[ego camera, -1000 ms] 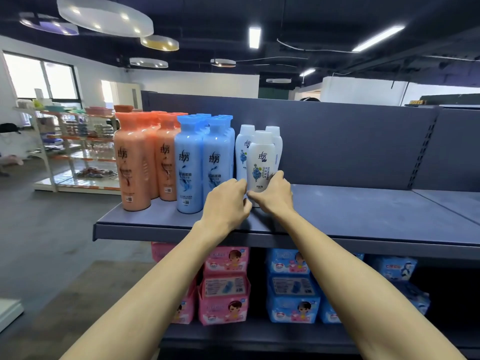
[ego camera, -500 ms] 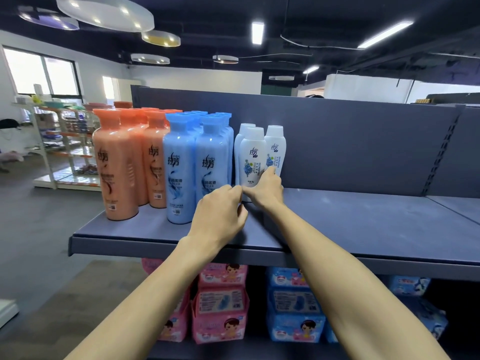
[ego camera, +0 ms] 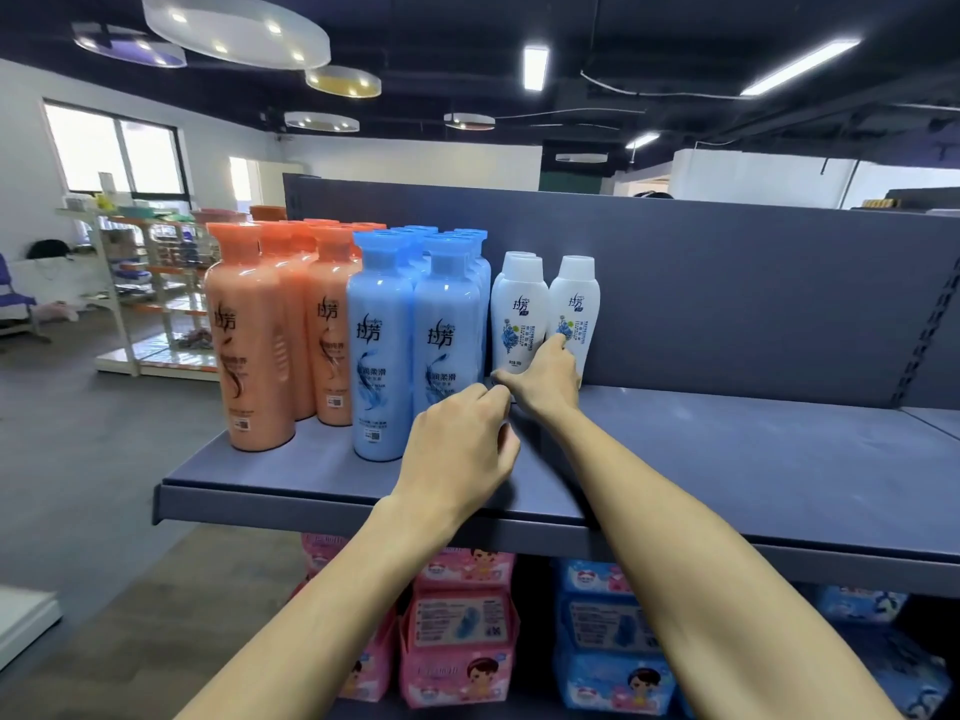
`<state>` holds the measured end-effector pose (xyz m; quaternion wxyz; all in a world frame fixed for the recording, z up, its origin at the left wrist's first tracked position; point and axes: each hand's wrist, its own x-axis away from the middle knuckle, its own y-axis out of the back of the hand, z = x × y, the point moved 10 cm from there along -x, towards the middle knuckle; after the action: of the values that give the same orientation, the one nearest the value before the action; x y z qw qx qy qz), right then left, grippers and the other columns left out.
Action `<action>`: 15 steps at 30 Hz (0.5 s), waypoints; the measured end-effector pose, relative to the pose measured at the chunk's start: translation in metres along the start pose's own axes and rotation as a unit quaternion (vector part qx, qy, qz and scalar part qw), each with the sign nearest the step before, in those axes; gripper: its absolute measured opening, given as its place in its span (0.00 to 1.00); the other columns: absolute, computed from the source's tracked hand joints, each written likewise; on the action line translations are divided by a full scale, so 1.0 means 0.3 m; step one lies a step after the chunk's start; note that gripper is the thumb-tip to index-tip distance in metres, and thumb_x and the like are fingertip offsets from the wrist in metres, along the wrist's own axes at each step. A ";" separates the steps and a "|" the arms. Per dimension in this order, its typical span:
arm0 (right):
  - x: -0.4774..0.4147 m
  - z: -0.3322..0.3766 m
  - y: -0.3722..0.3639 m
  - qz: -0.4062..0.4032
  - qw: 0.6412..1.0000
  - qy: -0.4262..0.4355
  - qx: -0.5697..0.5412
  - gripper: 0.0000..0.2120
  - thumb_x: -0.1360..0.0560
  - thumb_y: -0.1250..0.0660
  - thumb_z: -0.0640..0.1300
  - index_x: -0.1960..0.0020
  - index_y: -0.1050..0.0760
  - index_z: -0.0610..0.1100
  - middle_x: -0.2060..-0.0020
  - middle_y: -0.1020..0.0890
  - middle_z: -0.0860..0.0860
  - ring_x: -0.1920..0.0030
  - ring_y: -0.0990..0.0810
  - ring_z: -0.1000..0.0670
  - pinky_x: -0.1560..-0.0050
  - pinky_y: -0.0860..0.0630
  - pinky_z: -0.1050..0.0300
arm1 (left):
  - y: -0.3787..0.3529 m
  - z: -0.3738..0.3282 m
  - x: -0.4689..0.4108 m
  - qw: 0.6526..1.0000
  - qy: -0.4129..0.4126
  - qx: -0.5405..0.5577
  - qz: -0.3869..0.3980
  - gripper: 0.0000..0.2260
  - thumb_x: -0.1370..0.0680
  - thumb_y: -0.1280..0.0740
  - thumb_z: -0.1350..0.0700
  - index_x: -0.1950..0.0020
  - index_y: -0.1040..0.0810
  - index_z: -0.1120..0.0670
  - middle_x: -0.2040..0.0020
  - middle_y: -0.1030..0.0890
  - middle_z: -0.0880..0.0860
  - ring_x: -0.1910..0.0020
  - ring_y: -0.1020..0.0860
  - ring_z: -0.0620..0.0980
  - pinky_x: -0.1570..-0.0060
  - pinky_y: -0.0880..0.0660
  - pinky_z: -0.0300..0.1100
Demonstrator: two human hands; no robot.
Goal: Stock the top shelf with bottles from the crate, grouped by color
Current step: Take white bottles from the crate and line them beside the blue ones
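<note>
Gripped near its base, the front white bottle [ego camera: 519,309] is being pinched by the right hand [ego camera: 548,379]. The thumb is being laid across its lower left and the forefinger is being stretched up its right side. The fingertip is showing in front of the label of a second white bottle [ego camera: 575,298] just beside it; whether it is touching that one cannot be told. The remaining fingers are being hidden by the back of the hand. The gripped bottle is being stood upright on the top shelf [ego camera: 727,459], close to the back panel [ego camera: 753,293], with a third white cap [ego camera: 514,256] showing just behind it.

Nothing is being held by the left hand [ego camera: 457,439]. Its fingers are being curled loosely, knuckles up, over the front half of the shelf, near the right thumb and just in front of the blue bottles [ego camera: 382,350].

The blue bottles are being shown in rows just left of the white ones, and the orange bottles [ego camera: 249,345] left again, at the shelf's end. Underneath, pink packs [ego camera: 457,641] and blue packs [ego camera: 608,652] are being displayed side by side.
</note>
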<state>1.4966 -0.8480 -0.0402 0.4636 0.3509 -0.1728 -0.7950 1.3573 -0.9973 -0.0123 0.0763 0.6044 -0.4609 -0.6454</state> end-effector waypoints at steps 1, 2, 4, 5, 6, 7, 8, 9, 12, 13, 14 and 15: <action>-0.003 -0.001 -0.004 0.000 1.000 -0.001 -0.003 0.30 0.34 0.22 0.52 0.44 0.36 0.41 0.44 0.23 0.41 0.44 0.22 0.39 0.53 0.30 0.52 | -0.002 0.001 0.000 1.000 0.001 -0.002 0.000 0.03 0.24 0.37 0.54 0.55 0.29 0.52 0.60 0.25 0.50 0.58 0.24 0.55 0.64 0.31 0.46; -0.004 -0.002 -0.006 -0.001 1.000 -0.001 -0.005 0.30 0.34 0.22 0.53 0.45 0.37 0.41 0.44 0.23 0.42 0.44 0.22 0.39 0.54 0.30 0.53 | -0.003 0.000 -0.001 1.000 0.001 -0.003 -0.001 0.03 0.24 0.37 0.53 0.55 0.28 0.53 0.60 0.25 0.50 0.59 0.24 0.55 0.64 0.31 0.46; -0.008 -0.004 -0.009 -0.004 1.000 -0.002 -0.004 0.29 0.34 0.22 0.53 0.46 0.37 0.42 0.45 0.24 0.42 0.45 0.22 0.39 0.54 0.30 0.53 | -0.003 -0.002 -0.004 1.000 0.000 -0.004 -0.005 0.04 0.25 0.37 0.54 0.56 0.28 0.53 0.61 0.25 0.50 0.59 0.24 0.55 0.65 0.31 0.46; -0.008 -0.005 -0.009 -0.005 1.000 -0.002 -0.004 0.30 0.35 0.22 0.53 0.47 0.38 0.43 0.45 0.24 0.42 0.45 0.22 0.39 0.54 0.30 0.53 | -0.002 -0.004 -0.005 1.000 0.000 -0.005 -0.007 0.04 0.25 0.37 0.54 0.56 0.28 0.53 0.61 0.25 0.50 0.60 0.24 0.55 0.65 0.32 0.46; -0.009 -0.005 -0.010 -0.006 1.000 -0.001 -0.005 0.30 0.35 0.22 0.53 0.47 0.38 0.43 0.45 0.24 0.42 0.46 0.22 0.39 0.54 0.29 0.53 | 0.000 -0.004 -0.005 1.000 -0.001 -0.006 -0.010 0.04 0.25 0.36 0.54 0.57 0.28 0.53 0.61 0.25 0.50 0.60 0.24 0.55 0.66 0.33 0.45; -0.009 -0.005 -0.012 -0.006 1.000 0.000 -0.006 0.30 0.35 0.22 0.53 0.47 0.38 0.43 0.45 0.24 0.43 0.46 0.22 0.39 0.54 0.29 0.53 | 0.001 -0.005 -0.005 1.000 0.000 -0.007 -0.013 0.04 0.25 0.36 0.54 0.57 0.28 0.53 0.62 0.25 0.50 0.61 0.24 0.55 0.66 0.34 0.45; -0.009 -0.004 -0.013 -0.007 1.000 0.002 -0.006 0.30 0.35 0.22 0.53 0.48 0.38 0.43 0.46 0.24 0.43 0.46 0.22 0.39 0.54 0.29 0.53 | 0.002 -0.004 -0.006 1.000 0.000 -0.007 -0.016 0.04 0.25 0.36 0.54 0.57 0.28 0.54 0.62 0.25 0.50 0.61 0.24 0.55 0.66 0.34 0.45; -0.010 -0.004 -0.014 -0.008 1.000 0.003 -0.004 0.30 0.35 0.22 0.53 0.48 0.39 0.43 0.46 0.24 0.43 0.47 0.22 0.39 0.55 0.30 0.54 | 0.002 -0.004 -0.007 1.000 0.000 -0.005 -0.017 0.04 0.25 0.36 0.54 0.57 0.27 0.54 0.62 0.24 0.51 0.61 0.24 0.55 0.66 0.33 0.45; -0.014 -0.003 -0.017 -0.012 1.000 0.003 -0.003 0.30 0.36 0.22 0.53 0.47 0.38 0.43 0.46 0.24 0.43 0.46 0.22 0.39 0.55 0.31 0.54 | 0.001 -0.005 -0.007 1.000 0.000 -0.004 -0.019 0.04 0.25 0.36 0.54 0.56 0.27 0.54 0.62 0.24 0.50 0.61 0.24 0.55 0.66 0.31 0.46; -0.014 -0.003 -0.018 -0.012 1.000 0.001 -0.005 0.31 0.36 0.22 0.53 0.47 0.38 0.43 0.46 0.24 0.43 0.46 0.22 0.39 0.56 0.31 0.54 | 0.002 -0.005 -0.007 1.000 -0.001 -0.003 -0.020 0.04 0.25 0.36 0.54 0.56 0.27 0.54 0.61 0.24 0.50 0.61 0.24 0.55 0.66 0.30 0.46; -0.015 -0.005 -0.019 -0.010 1.000 -0.001 -0.007 0.31 0.36 0.21 0.53 0.47 0.38 0.43 0.47 0.24 0.43 0.47 0.22 0.39 0.56 0.31 0.54 | 0.003 -0.004 -0.006 1.000 -0.001 -0.001 -0.022 0.04 0.25 0.36 0.54 0.56 0.27 0.54 0.61 0.24 0.50 0.61 0.24 0.55 0.66 0.30 0.46; -0.015 -0.006 -0.019 -0.009 1.000 -0.001 -0.008 0.31 0.36 0.21 0.53 0.48 0.38 0.43 0.47 0.24 0.43 0.47 0.22 0.39 0.56 0.32 0.54 | 0.004 -0.003 -0.005 1.000 -0.001 0.001 -0.022 0.04 0.25 0.36 0.54 0.56 0.27 0.54 0.61 0.24 0.51 0.61 0.24 0.55 0.65 0.30 0.46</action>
<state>1.4958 -0.8412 -0.0432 0.4590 0.3477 -0.1641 -0.8010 1.3580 -0.9974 -0.0102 0.0610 0.6139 -0.4479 -0.6472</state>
